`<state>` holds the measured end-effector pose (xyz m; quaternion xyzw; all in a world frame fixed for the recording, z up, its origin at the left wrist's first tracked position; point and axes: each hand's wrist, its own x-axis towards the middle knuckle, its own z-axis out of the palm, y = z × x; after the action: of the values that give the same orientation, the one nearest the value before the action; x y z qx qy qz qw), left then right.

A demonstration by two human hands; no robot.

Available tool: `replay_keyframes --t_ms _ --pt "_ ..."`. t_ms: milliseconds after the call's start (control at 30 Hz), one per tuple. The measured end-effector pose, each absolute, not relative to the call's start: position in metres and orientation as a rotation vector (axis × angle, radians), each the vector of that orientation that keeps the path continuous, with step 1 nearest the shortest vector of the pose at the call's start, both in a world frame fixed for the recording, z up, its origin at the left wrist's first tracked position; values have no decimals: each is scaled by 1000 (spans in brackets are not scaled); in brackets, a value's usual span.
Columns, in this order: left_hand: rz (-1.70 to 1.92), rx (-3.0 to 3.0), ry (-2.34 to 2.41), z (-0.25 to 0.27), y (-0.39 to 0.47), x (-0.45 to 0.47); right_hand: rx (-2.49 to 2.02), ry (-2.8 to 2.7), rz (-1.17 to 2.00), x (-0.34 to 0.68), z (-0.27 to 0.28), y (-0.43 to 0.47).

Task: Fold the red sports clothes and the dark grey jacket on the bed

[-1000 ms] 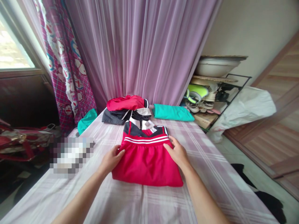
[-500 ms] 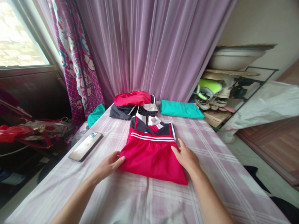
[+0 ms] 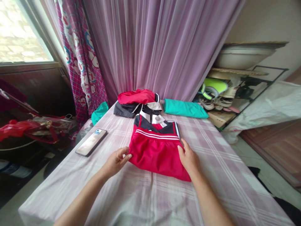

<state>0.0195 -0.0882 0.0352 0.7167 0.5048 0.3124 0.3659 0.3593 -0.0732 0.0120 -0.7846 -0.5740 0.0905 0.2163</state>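
Our left hand [image 3: 116, 162] and right hand [image 3: 189, 158], fingers flat, press the sides of the folded red jersey [image 3: 157, 148] on the worktop [image 3: 211, 175]; an unfolded clothes pile [image 3: 138, 102] waits behind.

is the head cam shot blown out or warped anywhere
Head view: the window at upper left is overexposed, washing out what lies outside; wide-angle distortion bends the shelf and the table edges outward; the red garment and both hands stay sharp, evenly lit, with no glare.
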Motion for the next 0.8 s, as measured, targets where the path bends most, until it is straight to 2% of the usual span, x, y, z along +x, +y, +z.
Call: replay_keyframes --t_ms 200,433,600,800 --pt "952 1865 1498 28 -92 20 -2168 -1552 177 365 14 -73" --pt "864 1534 1476 2 -110 10 -2253 -1661 262 363 5 -73" --pt "884 1504 1490 -1 -106 17 -2222 -1627 276 363 6 -73" --pt "515 1741 1770 19 -102 11 -2231 -1662 297 368 9 -75"
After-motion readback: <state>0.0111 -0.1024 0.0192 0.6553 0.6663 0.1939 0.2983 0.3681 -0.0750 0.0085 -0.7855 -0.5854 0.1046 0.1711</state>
